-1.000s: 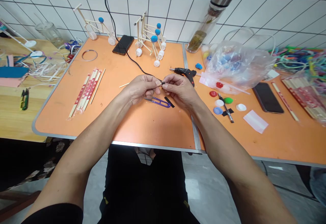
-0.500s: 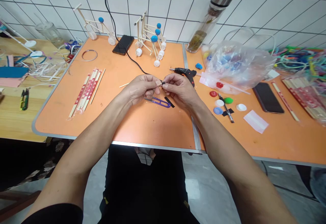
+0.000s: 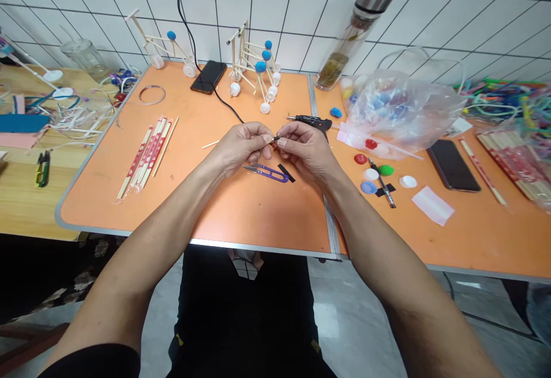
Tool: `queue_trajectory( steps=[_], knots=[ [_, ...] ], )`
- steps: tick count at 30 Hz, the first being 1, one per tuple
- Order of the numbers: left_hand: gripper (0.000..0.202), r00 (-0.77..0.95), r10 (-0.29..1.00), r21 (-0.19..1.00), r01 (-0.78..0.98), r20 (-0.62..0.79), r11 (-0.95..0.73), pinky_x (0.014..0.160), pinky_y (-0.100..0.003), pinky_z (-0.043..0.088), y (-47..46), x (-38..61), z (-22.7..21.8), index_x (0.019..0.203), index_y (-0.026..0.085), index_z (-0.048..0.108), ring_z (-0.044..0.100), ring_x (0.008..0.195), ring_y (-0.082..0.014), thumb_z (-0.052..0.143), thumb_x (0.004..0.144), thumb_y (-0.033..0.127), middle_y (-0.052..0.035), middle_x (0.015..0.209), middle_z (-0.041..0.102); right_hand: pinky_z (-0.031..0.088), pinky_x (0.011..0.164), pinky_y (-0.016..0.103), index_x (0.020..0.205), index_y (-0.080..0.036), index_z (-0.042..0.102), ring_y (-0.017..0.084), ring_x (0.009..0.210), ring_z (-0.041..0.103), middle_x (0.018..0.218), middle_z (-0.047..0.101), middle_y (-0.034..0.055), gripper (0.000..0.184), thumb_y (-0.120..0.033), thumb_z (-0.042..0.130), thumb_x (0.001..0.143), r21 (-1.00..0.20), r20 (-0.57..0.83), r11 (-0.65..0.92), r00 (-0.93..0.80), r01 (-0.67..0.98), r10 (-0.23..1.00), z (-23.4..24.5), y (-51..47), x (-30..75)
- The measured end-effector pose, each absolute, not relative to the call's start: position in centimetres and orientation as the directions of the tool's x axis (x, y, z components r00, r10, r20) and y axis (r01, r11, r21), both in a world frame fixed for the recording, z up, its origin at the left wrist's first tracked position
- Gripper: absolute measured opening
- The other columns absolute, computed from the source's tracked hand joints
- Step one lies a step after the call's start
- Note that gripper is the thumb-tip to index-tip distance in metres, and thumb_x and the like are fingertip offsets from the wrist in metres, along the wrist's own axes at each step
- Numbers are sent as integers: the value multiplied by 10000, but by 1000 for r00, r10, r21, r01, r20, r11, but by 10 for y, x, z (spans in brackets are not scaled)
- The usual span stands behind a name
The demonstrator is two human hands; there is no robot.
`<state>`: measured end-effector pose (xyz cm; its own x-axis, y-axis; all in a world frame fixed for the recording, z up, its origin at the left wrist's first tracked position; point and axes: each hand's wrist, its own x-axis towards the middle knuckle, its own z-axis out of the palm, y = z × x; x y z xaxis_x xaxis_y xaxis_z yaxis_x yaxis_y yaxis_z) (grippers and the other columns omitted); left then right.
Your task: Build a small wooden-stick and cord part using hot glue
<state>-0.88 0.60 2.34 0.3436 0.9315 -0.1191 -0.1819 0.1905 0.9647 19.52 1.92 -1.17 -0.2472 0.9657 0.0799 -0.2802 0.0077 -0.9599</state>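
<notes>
Over the middle of the orange table, my left hand [image 3: 247, 147] and my right hand [image 3: 303, 147] meet fingertip to fingertip. Both pinch a small dark piece [image 3: 276, 138], thin and short; its kind is too small to make out. Below the fingers lie purple thread snips [image 3: 273, 174] and a narrow black strip [image 3: 286, 172]. Partly behind my right hand rests a black hot glue gun [image 3: 313, 123]. A thin wooden stick [image 3: 210, 144] pokes out left of my left hand.
Small stick bicycles [image 3: 253, 59] with blue balls stand by the wall. Wrapped chopsticks [image 3: 148, 151] lie at left. On the right are bottle caps [image 3: 369, 187], a craft knife [image 3: 383, 184], a phone [image 3: 453, 164] and a plastic bag [image 3: 402, 108]. A glass tumbler [image 3: 350, 39] stands behind.
My fingers have shifted slightly around the small dark piece, and my right fingertips have turned a little. Everything on the table stays in place.
</notes>
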Motion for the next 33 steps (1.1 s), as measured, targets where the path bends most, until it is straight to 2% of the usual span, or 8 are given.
queue_trajectory(
  steps=[8,14,25,27,29,31,33],
  knots=[
    [205,293,954,980,-160,-69,120,482,-181,362,5,-7,24,865,163,715,459,433,-48,884,976,198,-15,640,739,465,607,276,925,-245,809,117,678,570,857,753,-11,533,-526,1153,631,-976,78,27,-232,-216,970,-10,18,198],
    [186,286,955,984,-137,-71,114,488,-182,380,4,-7,25,856,161,711,457,434,-48,840,990,160,-9,640,736,435,617,263,916,-237,819,105,667,575,828,742,-16,482,-492,1152,677,-971,103,44,-249,-235,963,-11,18,198],
    [207,237,968,981,-153,-85,124,479,-188,379,7,-8,24,847,168,696,449,418,-51,795,1022,119,-5,630,732,466,586,292,972,-273,772,126,626,546,789,688,-34,550,-552,1131,663,-972,106,66,-170,-226,980,-4,19,202],
    [223,191,978,981,-160,-79,110,479,-184,380,10,-9,24,838,170,687,452,416,-48,788,1029,117,-4,628,734,466,579,304,979,-279,787,133,610,539,782,697,-28,478,-514,1099,704,-981,118,94,-142,-168,983,-2,18,205],
    [231,138,988,982,-164,-73,95,476,-181,380,12,-11,24,838,176,678,459,414,-49,799,1027,125,4,621,730,486,610,328,965,-276,797,157,636,570,791,718,-9,355,-450,1041,774,-987,159,155,-138,-43,977,1,17,207],
    [238,95,993,982,-167,-68,83,474,-180,374,14,-12,24,841,182,671,462,412,-49,821,1020,137,13,616,724,495,664,353,941,-266,801,189,700,617,813,746,13,211,-370,956,843,-957,221,247,-169,150,961,5,13,209],
    [247,68,996,983,-170,-64,75,474,-180,367,15,-13,25,840,185,666,454,410,-45,840,1011,147,20,618,722,479,706,369,935,-255,801,210,753,640,836,770,25,80,-288,859,890,-867,274,342,-225,362,935,9,7,209]
  ],
)
